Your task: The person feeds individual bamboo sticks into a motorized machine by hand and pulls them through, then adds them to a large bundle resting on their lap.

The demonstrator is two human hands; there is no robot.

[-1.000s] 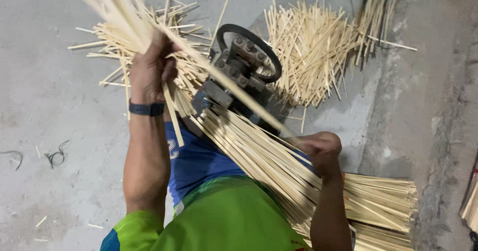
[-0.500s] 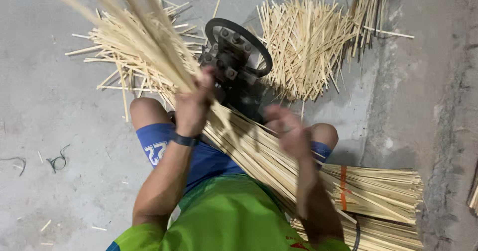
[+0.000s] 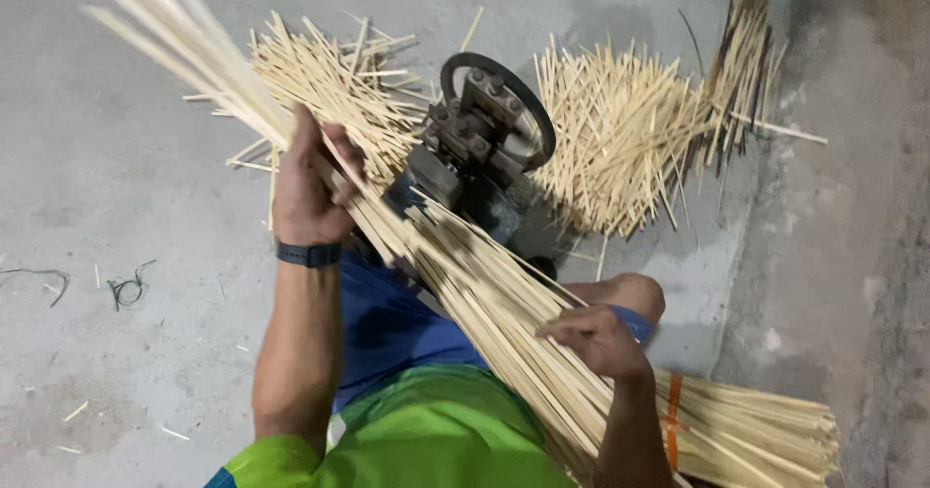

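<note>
A long bundle of pale bamboo sticks [image 3: 465, 275] runs diagonally from the upper left down across my lap. My left hand [image 3: 308, 190], with a dark wristband, is closed around the upper part of the bundle. My right hand [image 3: 598, 340] rests on the lower part of the same bundle, fingers curled over the sticks. Just beyond the bundle stands a dark metal machine with a round wheel [image 3: 484, 135] on the concrete floor.
Heaps of short cut sticks lie left [image 3: 334, 86] and right [image 3: 620, 135] of the machine. A tied bundle of long sticks with an orange band [image 3: 746, 430] lies at my right. Bits of dark wire [image 3: 126, 287] lie on the floor at left.
My left hand has slid up the bundle and to the left. My right hand has moved lower and now rests on the bundle near my knee.
</note>
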